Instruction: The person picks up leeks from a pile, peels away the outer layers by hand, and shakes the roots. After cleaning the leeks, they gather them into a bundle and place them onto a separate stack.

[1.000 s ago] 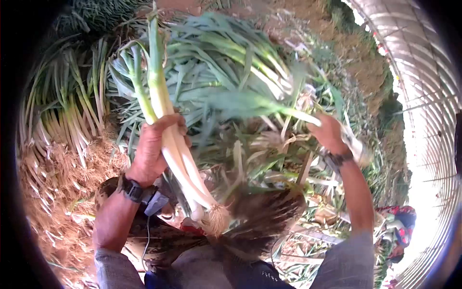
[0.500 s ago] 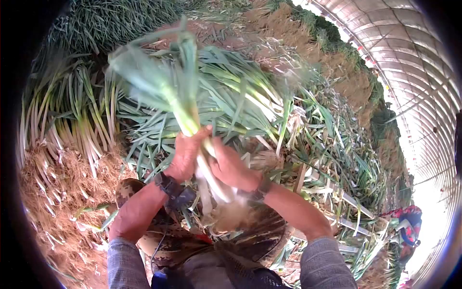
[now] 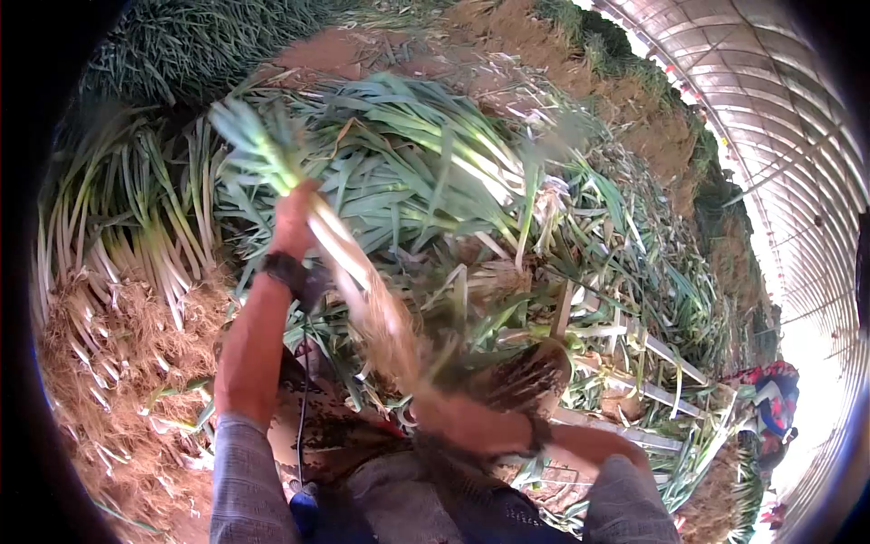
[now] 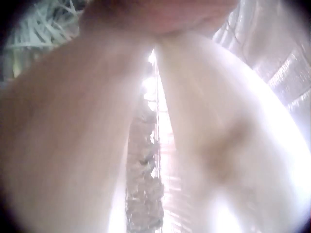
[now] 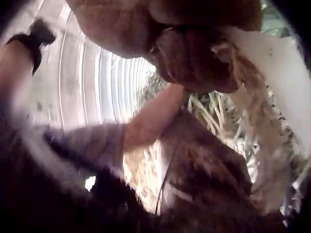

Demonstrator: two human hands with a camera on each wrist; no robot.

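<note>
In the head view my left hand (image 3: 294, 219) grips a few leeks (image 3: 337, 238) round their upper stalks. Their green tops point up and left, and the roots (image 3: 394, 349) hang blurred toward my lap. Two thick white stalks (image 4: 214, 107) fill the left wrist view just under the hand. Low by the root end, my right hand (image 3: 453, 422) is blurred by motion. The right wrist view shows its fingers curled, with a pale papery strip of leek skin (image 5: 221, 51) at the fingertips, beside a white stalk (image 5: 274, 58).
Leeks with matted roots (image 3: 136, 335) lie in rows on the left. A heap of green-topped leeks (image 3: 408, 136) spreads ahead. Leaf trimmings (image 3: 671, 272) and a low frame (image 3: 662, 358) are on the right. A curved tunnel wall (image 3: 770, 118) rises beyond.
My right hand came from the far right to the stalks, then moved down to the root end. My left hand, holding the leeks, has moved up and left since half a second ago.
</note>
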